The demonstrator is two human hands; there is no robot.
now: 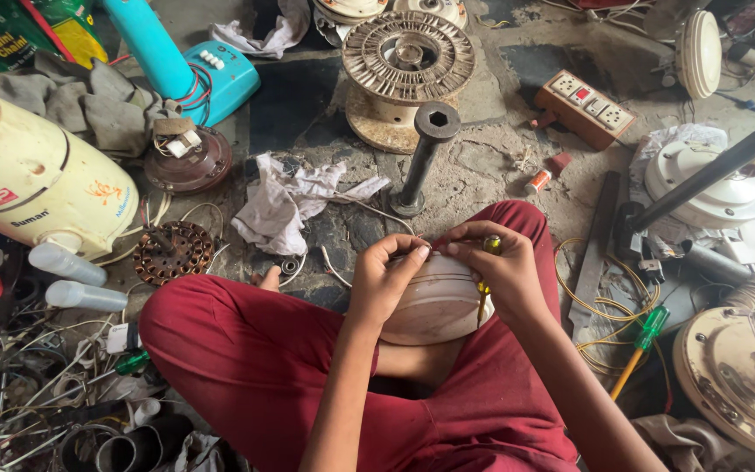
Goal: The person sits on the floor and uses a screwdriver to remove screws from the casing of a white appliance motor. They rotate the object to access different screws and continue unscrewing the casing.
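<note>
I sit cross-legged in dark red trousers on a stone floor. A round off-white fan motor cover (437,306) rests in my lap. My left hand (384,278) curls over its left rim, fingertips pinching at the top edge. My right hand (498,262) grips the right side and also holds a screwdriver (486,278) with a yellow and green handle, its shaft pointing down. The fingertips of both hands meet at the cover's top.
A black pipe stand (423,157) rises just ahead, with a wire spool (405,65) behind it. A crumpled cloth (283,199), a copper-wound stator (173,252), a socket board (584,107), a green-handled screwdriver (641,343), fan housings (734,376) and scrap wire (10,385) surround me.
</note>
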